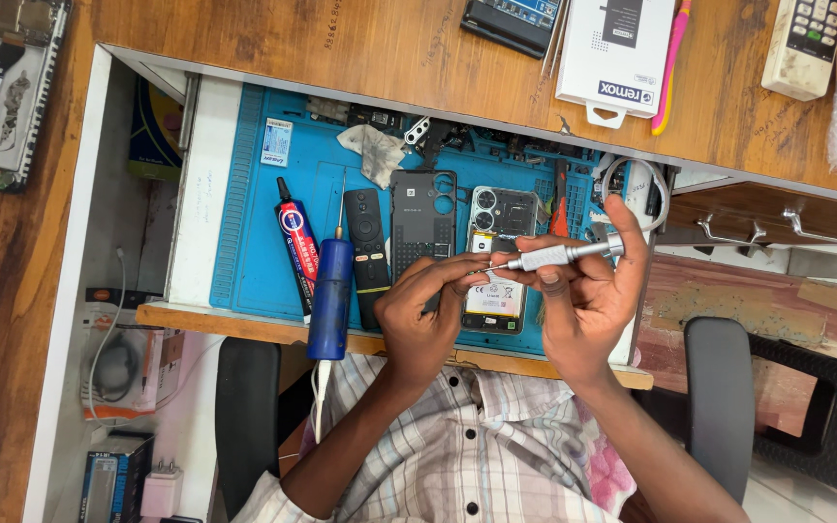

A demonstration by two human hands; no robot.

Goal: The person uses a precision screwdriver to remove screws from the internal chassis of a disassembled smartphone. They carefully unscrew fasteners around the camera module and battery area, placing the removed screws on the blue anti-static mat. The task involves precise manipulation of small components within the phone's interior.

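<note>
Silver screwdriver (pixel 562 255) pinched in right hand (pixel 583 295) fingers, tip pointing toward 9 o'clock over opened phone (pixel 498 260) on blue mat (pixel 244 242); left hand (pixel 423 310) fingertips pressed together at the tip. Phone back cover (pixel 422 218), black remote (pixel 367 254), blue tool (pixel 330 295), glue tube (pixel 295 237) toward 9 o'clock

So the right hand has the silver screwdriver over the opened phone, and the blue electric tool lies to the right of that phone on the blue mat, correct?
Not quite. The head view shows the blue electric tool lying left of the opened phone, beside the black remote. The rest holds: the right hand holds the silver screwdriver over the phone on the blue mat.
</note>
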